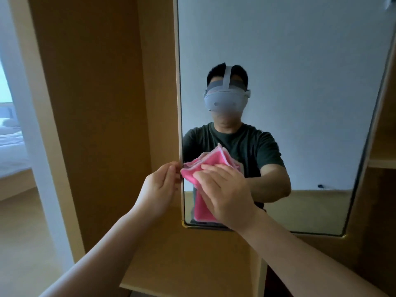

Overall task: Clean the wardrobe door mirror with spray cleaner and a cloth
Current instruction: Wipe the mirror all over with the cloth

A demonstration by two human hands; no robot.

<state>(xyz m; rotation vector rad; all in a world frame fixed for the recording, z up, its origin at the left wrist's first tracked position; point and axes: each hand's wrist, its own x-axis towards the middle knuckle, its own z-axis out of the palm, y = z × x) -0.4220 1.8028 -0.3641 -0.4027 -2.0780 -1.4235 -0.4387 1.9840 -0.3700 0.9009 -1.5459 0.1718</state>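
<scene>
The wiping step looks to be in hand: the right hand (222, 189), fingers spread and fairly flat, presses a pink cloth (190, 175) against the mirror (300, 82) just left of centre frame, near the glass's lower left corner. The cloth is bunched into folds under the palm and touches the mirror's left border; more pink shows below the hand, though whether that is hanging cloth or its reflection is hard to tell. The left hand (162, 185) sits just beside it, left of centre, fingers curled round the edge of the door (165, 61), apparently steadying it. No spray bottle is in view, so whether the glass is wet cannot be told. Most of the mirror lies above and to the right of the cloth, so much of the wiping probably remains. The next move calls for firm, even strokes across and up the glass while the door is held from swinging.
</scene>
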